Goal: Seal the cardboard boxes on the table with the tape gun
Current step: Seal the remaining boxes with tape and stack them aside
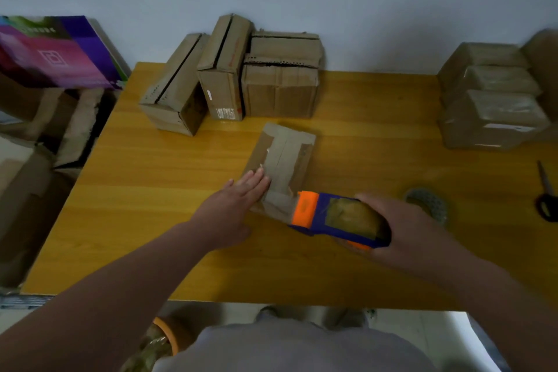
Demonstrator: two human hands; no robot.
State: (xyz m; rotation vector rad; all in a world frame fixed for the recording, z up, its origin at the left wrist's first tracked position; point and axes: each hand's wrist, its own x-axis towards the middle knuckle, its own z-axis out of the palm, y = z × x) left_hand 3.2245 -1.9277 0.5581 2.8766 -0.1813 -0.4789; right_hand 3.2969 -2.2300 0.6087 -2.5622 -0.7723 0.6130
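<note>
A small cardboard box (pixel 297 148) lies on the yellow wooden table (pixel 151 190), with strips of tape along its top seam. My left hand (pixel 238 199) presses flat on the box's near left side, fingers straight. My right hand (pixel 401 226) grips the blue and orange tape gun (pixel 320 214), whose orange front end touches the box's near right corner. The gun carries a roll of brown tape.
Several cardboard boxes with open seams (pixel 229 75) stand at the back of the table. A stack of taped boxes (pixel 492 100) sits at the right. A tape roll (pixel 427 204) and black scissors (pixel 546 193) lie at the right edge. More cartons (pixel 51 118) crowd the floor at the left.
</note>
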